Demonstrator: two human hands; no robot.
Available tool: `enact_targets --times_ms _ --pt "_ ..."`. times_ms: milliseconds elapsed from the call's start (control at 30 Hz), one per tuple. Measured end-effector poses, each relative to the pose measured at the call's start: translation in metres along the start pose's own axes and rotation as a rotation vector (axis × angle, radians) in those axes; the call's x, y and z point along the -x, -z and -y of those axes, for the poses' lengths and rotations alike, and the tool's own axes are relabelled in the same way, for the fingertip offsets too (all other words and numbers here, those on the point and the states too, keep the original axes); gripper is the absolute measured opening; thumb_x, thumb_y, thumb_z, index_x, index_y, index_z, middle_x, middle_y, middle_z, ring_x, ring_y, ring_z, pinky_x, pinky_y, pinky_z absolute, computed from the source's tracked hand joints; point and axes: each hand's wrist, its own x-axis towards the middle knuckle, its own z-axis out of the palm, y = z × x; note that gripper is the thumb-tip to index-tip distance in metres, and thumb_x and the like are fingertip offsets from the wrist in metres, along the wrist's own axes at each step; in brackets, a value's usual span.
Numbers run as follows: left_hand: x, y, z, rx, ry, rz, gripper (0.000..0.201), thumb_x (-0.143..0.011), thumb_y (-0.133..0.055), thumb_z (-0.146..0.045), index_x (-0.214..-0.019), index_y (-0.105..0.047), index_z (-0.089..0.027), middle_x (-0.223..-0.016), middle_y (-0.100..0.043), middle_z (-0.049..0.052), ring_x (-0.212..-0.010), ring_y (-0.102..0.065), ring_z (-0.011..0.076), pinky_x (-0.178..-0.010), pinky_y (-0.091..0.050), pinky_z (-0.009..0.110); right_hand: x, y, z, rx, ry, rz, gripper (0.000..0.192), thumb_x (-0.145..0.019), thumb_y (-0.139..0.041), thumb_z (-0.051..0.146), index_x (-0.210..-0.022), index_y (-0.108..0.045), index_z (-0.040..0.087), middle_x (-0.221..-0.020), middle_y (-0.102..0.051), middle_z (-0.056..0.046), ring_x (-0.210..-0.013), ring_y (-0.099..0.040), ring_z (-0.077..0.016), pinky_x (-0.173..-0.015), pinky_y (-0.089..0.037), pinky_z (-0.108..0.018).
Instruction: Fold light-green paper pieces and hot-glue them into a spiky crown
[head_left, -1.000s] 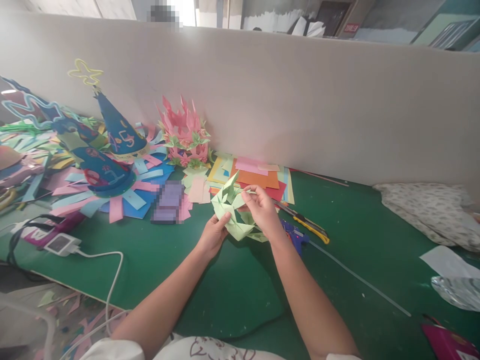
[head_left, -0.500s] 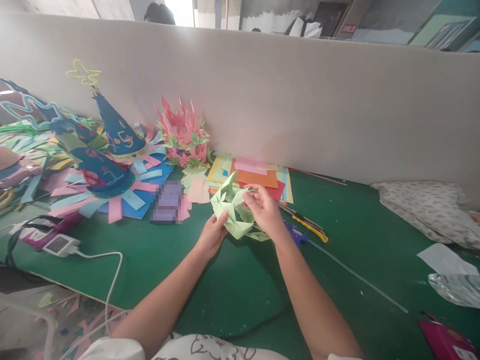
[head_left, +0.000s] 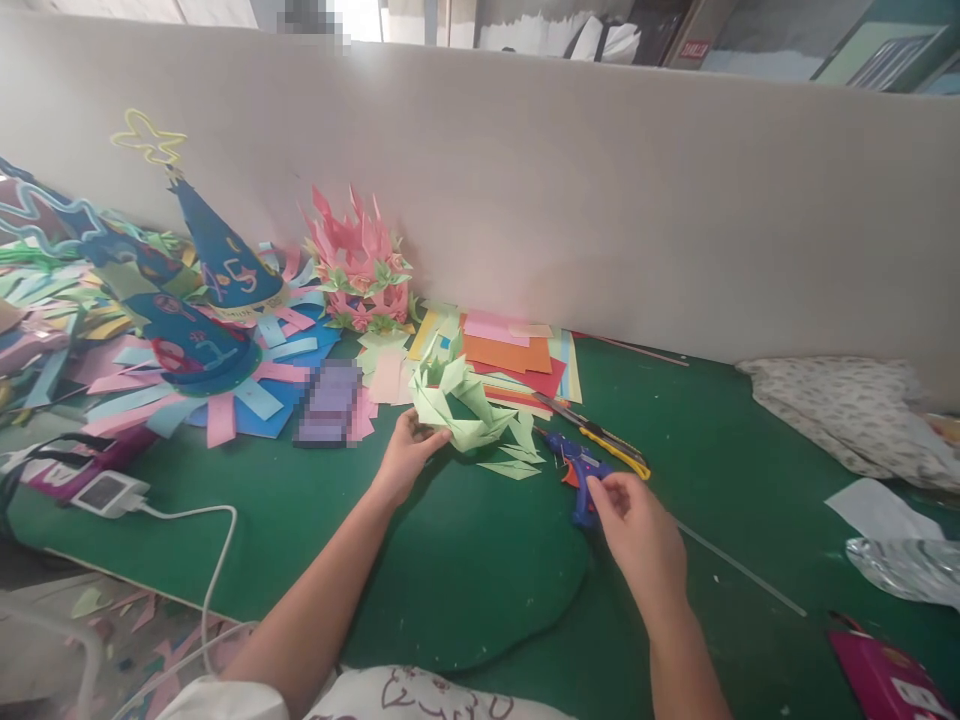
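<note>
My left hand pinches the near left edge of a light green folded-paper crown, thumb in front and the other fingers partly hidden. The crown is a ring of pointed folds, tilted low over the table. Loose green folded-paper leaves lie by its right side. My right hand is at the back of a blue glue gun with an orange trigger, thumb and curled fingers closed against it. The gun lies with its nozzle toward the crown. Behind it is a yellow utility knife.
Coloured paper sheets lie behind the crown. A pink paper crown and blue cone hats stand at the left. A clear glue stick lies right on the green table. A pale partition runs along the back.
My right hand has left the green crown and moved right and nearer to the glue gun. The crown has come down slightly in my left hand. The view has shifted a little.
</note>
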Motion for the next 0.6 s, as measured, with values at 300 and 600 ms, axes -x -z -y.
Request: enact_targets --times_ms 300,600 --pt "-0.004 -0.004 0.012 0.096 -0.272 -0.346 0.037 -0.074 -0.065 -0.024 -0.105 -0.044 -0.022 -0.12 -0.049 0.008 -0.118 -0.049 0.0179 -0.095 -0.042 0.03 -0.001 -0.01 -0.002 0.179 -0.096 0.132 0.042 -0.082 -0.036 0.062 -0.07 -0.05 0.023 -0.065 -0.06 -0.002 -0.055 -0.054 -0.0179 -0.041 -0.027 -0.025" --pt "-0.004 -0.005 0.018 -0.269 -0.339 -0.256 0.034 -0.076 -0.062 -0.027 -0.108 -0.052 -0.022 -0.119 -0.051 0.006 -0.115 -0.045 0.0189 -0.099 -0.033 0.035 -0.012 -0.007 -0.001 0.091 -0.127 0.248 0.035 -0.072 -0.051 0.057 -0.075 -0.055 0.022 -0.065 -0.065 -0.002 -0.06 -0.061 -0.0199 -0.046 -0.034 -0.026"
